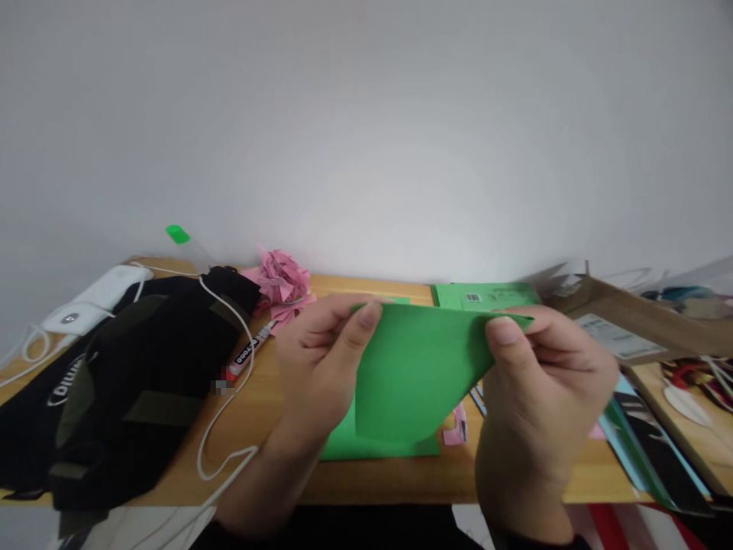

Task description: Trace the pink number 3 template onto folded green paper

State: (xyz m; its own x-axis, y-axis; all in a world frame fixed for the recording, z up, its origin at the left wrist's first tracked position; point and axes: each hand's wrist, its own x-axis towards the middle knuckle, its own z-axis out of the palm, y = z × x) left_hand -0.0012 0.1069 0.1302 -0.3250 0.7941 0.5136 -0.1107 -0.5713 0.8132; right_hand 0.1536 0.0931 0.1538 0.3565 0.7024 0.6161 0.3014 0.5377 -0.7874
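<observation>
Both my hands hold one green paper sheet up above the wooden desk. My left hand pinches its upper left corner between thumb and fingers. My right hand pinches the upper right corner, thumb on the front face. The sheet curves, and its lower edge hangs down over another green sheet lying flat on the desk.
A black bag with a white cable lies at left. A white power strip sits at far left. Crumpled pink paper and a marker lie behind. A green paper pack, a cardboard box and coloured sheets are at right.
</observation>
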